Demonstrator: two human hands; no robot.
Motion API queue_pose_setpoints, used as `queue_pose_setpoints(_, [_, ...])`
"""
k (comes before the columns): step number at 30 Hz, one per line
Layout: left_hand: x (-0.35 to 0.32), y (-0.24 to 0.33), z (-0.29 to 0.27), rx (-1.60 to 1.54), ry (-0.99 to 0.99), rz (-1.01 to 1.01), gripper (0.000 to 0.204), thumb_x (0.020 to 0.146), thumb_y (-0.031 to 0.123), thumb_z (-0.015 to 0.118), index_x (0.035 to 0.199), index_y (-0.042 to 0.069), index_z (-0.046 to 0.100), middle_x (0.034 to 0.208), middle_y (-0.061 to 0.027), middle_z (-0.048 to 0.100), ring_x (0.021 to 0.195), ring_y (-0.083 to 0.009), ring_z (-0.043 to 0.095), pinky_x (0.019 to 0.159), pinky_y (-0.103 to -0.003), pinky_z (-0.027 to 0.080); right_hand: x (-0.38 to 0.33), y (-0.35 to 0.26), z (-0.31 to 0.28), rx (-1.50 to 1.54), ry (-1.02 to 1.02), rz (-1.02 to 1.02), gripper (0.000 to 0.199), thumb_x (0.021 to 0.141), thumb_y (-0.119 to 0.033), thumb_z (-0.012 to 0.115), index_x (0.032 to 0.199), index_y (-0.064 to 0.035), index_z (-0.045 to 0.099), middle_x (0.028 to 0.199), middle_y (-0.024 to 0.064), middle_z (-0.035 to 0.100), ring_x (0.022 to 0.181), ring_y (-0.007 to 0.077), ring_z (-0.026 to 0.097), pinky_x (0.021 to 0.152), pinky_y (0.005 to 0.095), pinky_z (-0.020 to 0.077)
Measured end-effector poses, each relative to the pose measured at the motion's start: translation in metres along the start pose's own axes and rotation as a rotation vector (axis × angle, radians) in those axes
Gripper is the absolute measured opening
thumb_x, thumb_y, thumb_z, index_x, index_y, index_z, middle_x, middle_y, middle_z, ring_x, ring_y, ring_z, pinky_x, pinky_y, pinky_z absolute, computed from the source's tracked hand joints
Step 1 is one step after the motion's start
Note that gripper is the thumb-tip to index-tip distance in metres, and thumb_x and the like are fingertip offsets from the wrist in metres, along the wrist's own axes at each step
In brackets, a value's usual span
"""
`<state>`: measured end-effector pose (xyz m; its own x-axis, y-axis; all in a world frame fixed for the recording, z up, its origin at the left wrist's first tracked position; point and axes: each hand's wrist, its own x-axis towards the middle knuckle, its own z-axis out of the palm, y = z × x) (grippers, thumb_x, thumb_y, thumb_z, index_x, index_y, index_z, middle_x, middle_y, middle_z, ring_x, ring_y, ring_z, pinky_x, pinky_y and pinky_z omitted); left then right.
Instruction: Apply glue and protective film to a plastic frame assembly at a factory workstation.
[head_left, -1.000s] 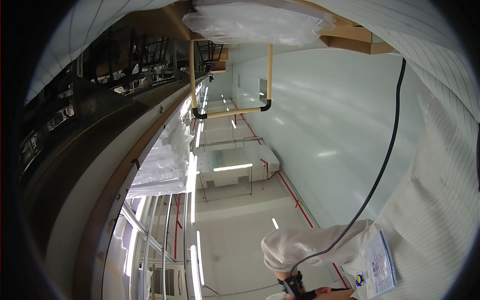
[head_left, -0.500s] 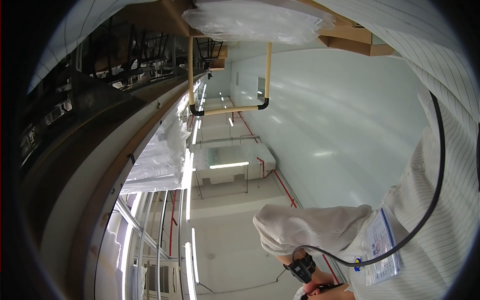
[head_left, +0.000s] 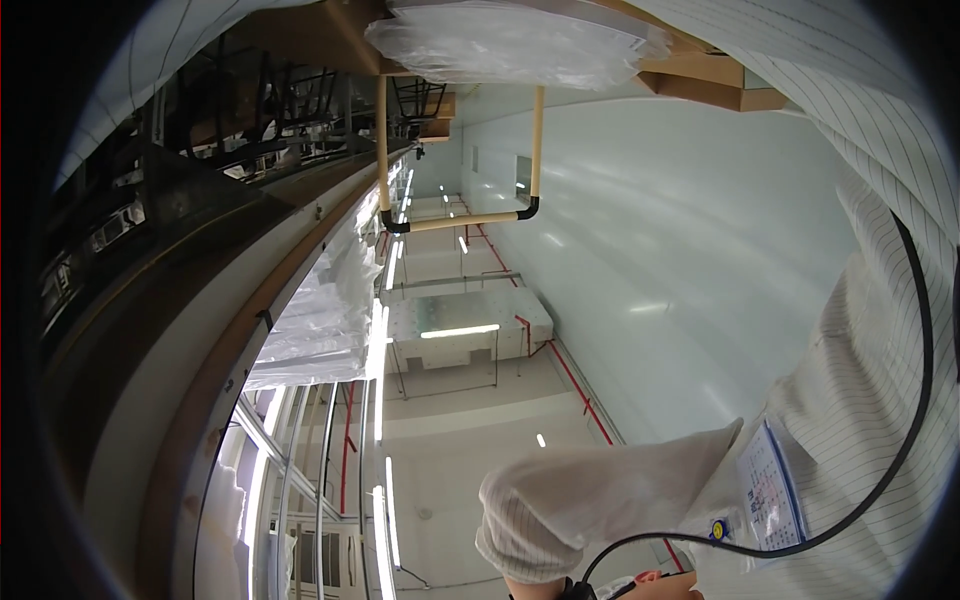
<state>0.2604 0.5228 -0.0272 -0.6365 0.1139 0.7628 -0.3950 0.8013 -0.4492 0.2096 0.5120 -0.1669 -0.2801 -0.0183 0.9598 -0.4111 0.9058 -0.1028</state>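
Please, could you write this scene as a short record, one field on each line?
Hands: neither is in view
Lower middle: pale sleeve
Right side: striped garment, black cable curving past blue-edged badge
Top: translucent plastic, with brown cardboard to its right
Upper middle: beige pipe frame, black corner joints
Centre: lit tube lamp

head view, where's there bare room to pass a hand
Probably between the two legs of the yellow pipe frame, and between it and the bent sleeve, along the pale wall. Crowded: the top, with clear plastic bags and cardboard; the lower right, with sleeve, badge and black cable.
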Motion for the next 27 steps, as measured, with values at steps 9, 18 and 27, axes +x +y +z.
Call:
queue_pose_setpoints(9, [-0.074,0.037,0.034,0.920,-0.396,0.760,0.041,0.105,0.014,0.040,0.140,-0.006,0.048,0.144,-0.0140,0.055,0.133,-0.0264,0.052,0.110,-0.033,0.043,0.025,-0.009,-0.065,0.139,-0.866,0.171,0.042,0.107,-0.037,0.040,0.112,-0.0047,0.066,0.112,0.0116,0.073,0.104,0.0259,0.069,0.088,0.0407,0.0586])
queue_pose_setpoints(18, [-0.157,0.097,0.045,2.945,-0.047,2.036,0.035,0.107,0.024,0.042,0.135,0.011,0.058,0.137,-0.0078,0.062,0.127,-0.0184,0.058,0.104,-0.032,0.049,-0.086,-0.001,-0.044,0.127,-0.079,-0.074,0.032,0.105,-0.035,0.046,0.116,-0.0109,0.065,0.114,0.0087,0.072,0.106,0.0243,0.069,0.088,0.0429,0.0571])
queue_pose_setpoints(27, [-0.162,0.121,0.024,3.342,-0.036,2.055,0.039,0.107,0.029,0.040,0.138,0.011,0.056,0.143,-0.0068,0.058,0.130,-0.0160,0.056,0.107,-0.028,0.045,-0.087,0.017,-0.069,0.130,-0.166,-0.040,0.033,0.105,-0.036,0.046,0.120,-0.0115,0.064,0.118,0.0099,0.071,0.109,0.0246,0.067,0.090,0.0417,0.0560])
